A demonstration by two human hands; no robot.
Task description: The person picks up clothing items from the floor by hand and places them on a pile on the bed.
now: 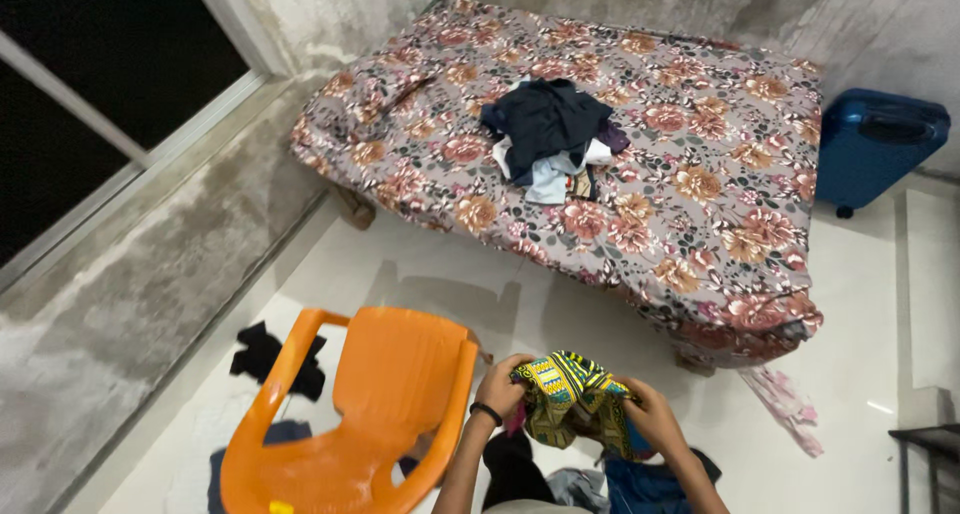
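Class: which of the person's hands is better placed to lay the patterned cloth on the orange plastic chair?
Left, probably: the left hand grips the yellow-green patterned cloth right beside the orange plastic chair; the right hand is farther away.

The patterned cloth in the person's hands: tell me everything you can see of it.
The patterned cloth is a soft printed fabric in yellow, green and dark tones, with striped and geometric motifs. It is bunched and crumpled, not spread flat, and hangs in folds between both hands. The left hand grips its left edge, the right hand its right side. It is held above clothes lying on the white floor, just right of the orange plastic chair. Its full shape cannot be told.
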